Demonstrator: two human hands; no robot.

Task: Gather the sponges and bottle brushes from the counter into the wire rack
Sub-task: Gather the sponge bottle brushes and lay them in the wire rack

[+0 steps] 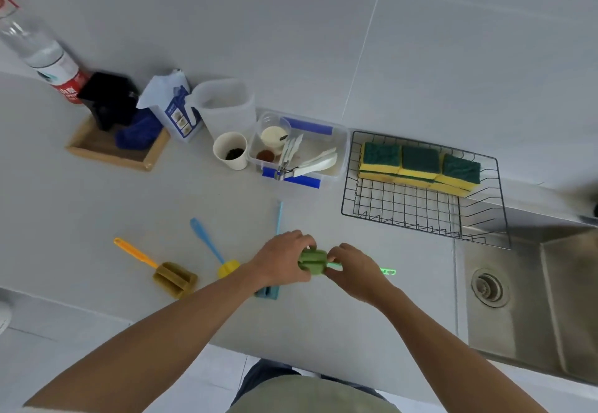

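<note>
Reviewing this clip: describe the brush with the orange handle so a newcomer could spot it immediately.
Start at the wire rack beside the sink, then move left along the counter past both hands. The farthest-left brush is the orange-handled bottle brush, lying flat and untouched. Its olive-brown sponge head sets it apart from the blue-handled brush, which has a yellow head.

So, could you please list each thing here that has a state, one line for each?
green bottle brush: held by both hands, above the counter
left hand: closed on the brush head
right hand: closed on the handle
sponges: stacked inside the wire rack
wire rack: front part empty
orange-handled brush: lying on the counter
blue-handled brush: lying on the counter
paper cup: upright, dark bits inside
</note>
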